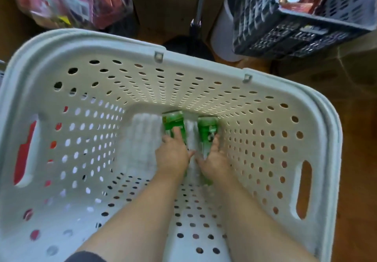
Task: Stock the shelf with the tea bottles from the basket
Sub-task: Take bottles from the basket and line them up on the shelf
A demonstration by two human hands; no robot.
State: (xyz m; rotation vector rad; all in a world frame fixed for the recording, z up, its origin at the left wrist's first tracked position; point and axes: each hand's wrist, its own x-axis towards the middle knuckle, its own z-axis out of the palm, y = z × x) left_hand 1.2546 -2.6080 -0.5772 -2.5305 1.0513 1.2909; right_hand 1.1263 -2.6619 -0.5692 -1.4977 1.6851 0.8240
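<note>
Two green tea bottles lie on the bottom of the white basket (pixel 102 43), close to its far wall and toward the right side; the left bottle (pixel 173 122) and the right bottle (pixel 208 127) are side by side with a narrow strip of bare floor between them. They seem to be the only bottles left there, so I judge that the basket is almost emptied. Both arms of the person reach deep inside. The left hand (pixel 172 155) lies over the near part of the left bottle with its fingers curled on the label, and the right hand (pixel 213 159) covers the right bottle in the same way. Whether each hand has really closed around its bottle or only rests on it, I cannot tell, because the picture is blurred there. Taking one bottle in each hand makes sense: it saves a second reach into such a deep basket. No shelf is in view. Beyond the far rim of the basket stand a dark crate (pixel 306 23) with goods at the right, a clear bag (pixel 77 0) of red packages at the left, and a metal pole (pixel 199 15) between them.
</note>
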